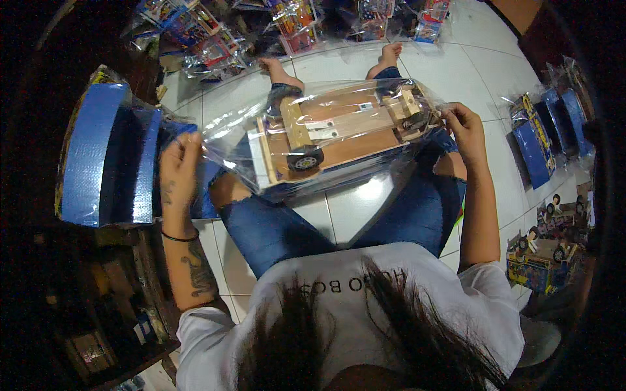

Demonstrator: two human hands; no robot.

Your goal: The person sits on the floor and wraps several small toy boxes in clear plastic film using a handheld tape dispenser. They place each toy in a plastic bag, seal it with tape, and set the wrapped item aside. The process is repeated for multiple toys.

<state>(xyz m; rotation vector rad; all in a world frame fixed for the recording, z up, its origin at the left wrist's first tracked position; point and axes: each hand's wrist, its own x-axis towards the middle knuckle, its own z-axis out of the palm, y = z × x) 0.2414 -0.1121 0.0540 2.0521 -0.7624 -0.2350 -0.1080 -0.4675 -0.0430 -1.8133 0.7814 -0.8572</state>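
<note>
Across my knees lies a wooden toy truck [352, 130], underside up, inside a clear plastic bag [228, 140]. Its plain wood chassis and a black wheel [305, 160] show through the film. My left hand [181, 156] pinches the gathered plastic at the bag's left end, beyond the truck. At the right end, my right hand [464, 127] has its fingers closed on the film beside the truck's other axle. The plastic is stretched between both hands. Part of the truck's far side is hidden by glare on the film.
Blue wrapped pieces [98, 156] stand close on my left, above a dark shelf [98, 293]. Several bagged colourful toys [293, 26] line the far floor. More blue wrapped toys [538, 143] are at right, with unwrapped wooden trucks [548, 260] nearer me. White tiles [482, 72] cover the floor.
</note>
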